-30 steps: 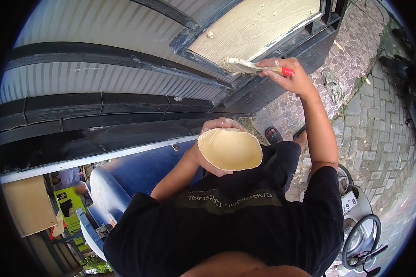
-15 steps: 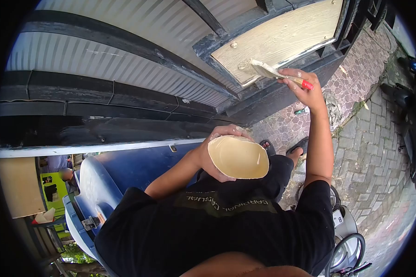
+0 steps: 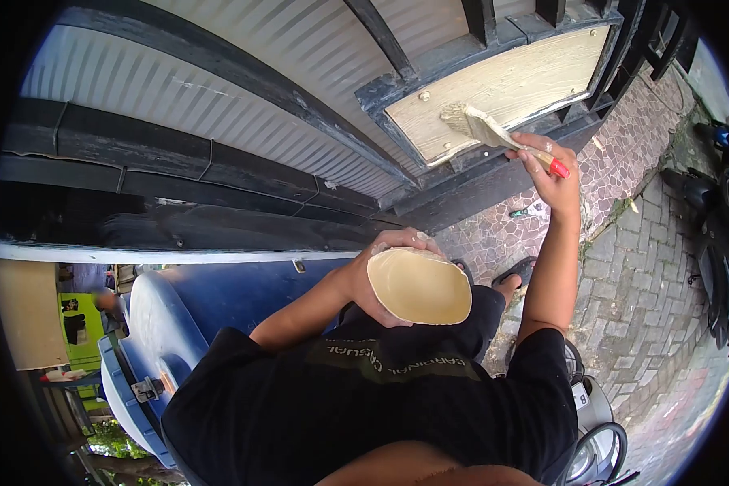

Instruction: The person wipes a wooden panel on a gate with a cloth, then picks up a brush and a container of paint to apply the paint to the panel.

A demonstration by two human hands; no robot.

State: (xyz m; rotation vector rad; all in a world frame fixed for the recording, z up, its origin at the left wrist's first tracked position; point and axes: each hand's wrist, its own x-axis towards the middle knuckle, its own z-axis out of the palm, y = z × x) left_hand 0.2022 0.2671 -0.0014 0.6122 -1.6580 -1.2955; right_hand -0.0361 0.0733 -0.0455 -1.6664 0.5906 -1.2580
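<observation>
My left hand (image 3: 378, 293) is wrapped round a cut-down tub of cream paint (image 3: 421, 287), its rough-edged mouth turned up in front of my chest. In my right hand (image 3: 552, 166) is a paintbrush (image 3: 494, 134) with a wooden handle and a red end. The brush's paint-covered bristles rest on a cream-coloured panel (image 3: 535, 77) with visible grain and bolt heads near its corners. A dark frame (image 3: 401, 138) surrounds the panel. Specks of paint show on the fingers of both hands.
Dark metal bars (image 3: 243, 81) cross a corrugated sheet (image 3: 154, 89) at the upper left. A blue container (image 3: 235, 300) stands by my left arm. Grey pavers (image 3: 607, 267) lie to the right, with parked motorcycles (image 3: 713, 235) beyond. At far left another person (image 3: 109, 304) is partly visible.
The brush and my right hand have shifted right and slightly down in view, with the bristles now higher on the panel from its lower edge. The tub stays in my left hand.
</observation>
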